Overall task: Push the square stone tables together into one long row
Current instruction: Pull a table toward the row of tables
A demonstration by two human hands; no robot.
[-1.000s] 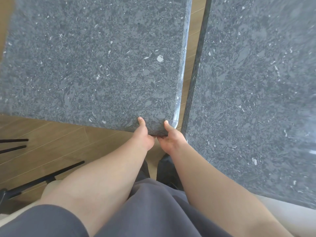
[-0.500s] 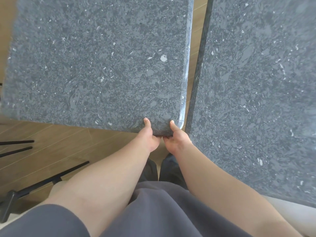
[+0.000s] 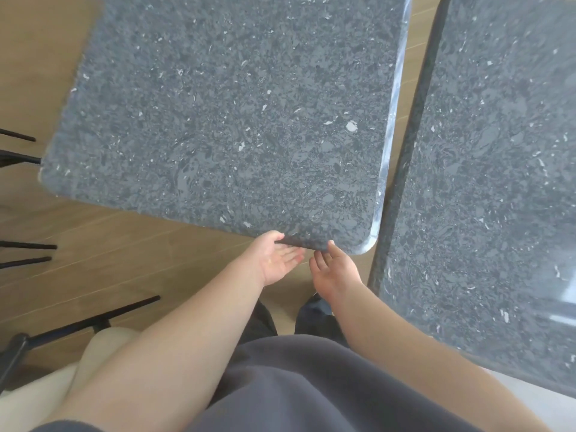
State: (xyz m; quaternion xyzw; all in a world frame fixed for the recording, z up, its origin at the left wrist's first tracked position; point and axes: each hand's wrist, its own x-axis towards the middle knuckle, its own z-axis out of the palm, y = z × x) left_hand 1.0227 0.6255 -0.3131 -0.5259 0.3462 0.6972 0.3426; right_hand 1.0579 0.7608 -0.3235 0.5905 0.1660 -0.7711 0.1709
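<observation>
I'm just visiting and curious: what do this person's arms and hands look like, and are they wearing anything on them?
Both arms are bare from above the elbow down; no sleeves reach the forearms. The left hand and right hand have no gloves, and no rings, watch or bracelets show. Below them is a dark grey garment.

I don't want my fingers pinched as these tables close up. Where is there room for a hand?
Free: the near edge of the left table and the wooden floor below it. Tight: the narrowing gap beside the right table, close to the right hand.
</observation>
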